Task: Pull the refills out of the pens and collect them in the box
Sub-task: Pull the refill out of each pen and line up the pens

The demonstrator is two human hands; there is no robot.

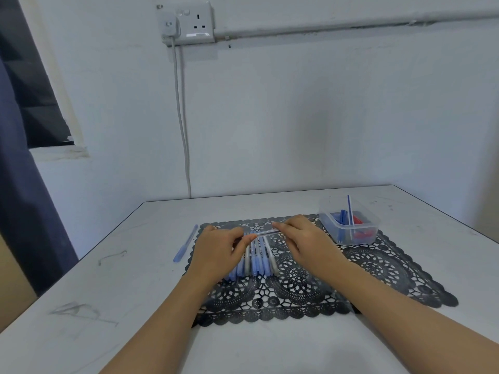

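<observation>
Both hands meet over a black lace-patterned plastic mat (378, 268) on a white table (113, 287). The left hand (216, 252) and the right hand (302, 238) share one clear-barrelled ballpoint pen (266, 232), held level above the mat. The left fingers (247, 240) pinch its left end, and the right fingers (280, 225) pinch its right end.

Directly beneath the fingers, a row of clear and blue-capped pens (256, 261) lies side by side on the mat, partly hidden by the left hand. To the right of the right fingers, on the mat's far corner, stands a clear rectangular plastic box (374, 225) holding blue and red pieces, with a thin blue refill (350, 210) leaning upright inside it. Left of the left fingers, just off the mat's edge, a pale blue pen cap (185, 244) lies on the table.
</observation>
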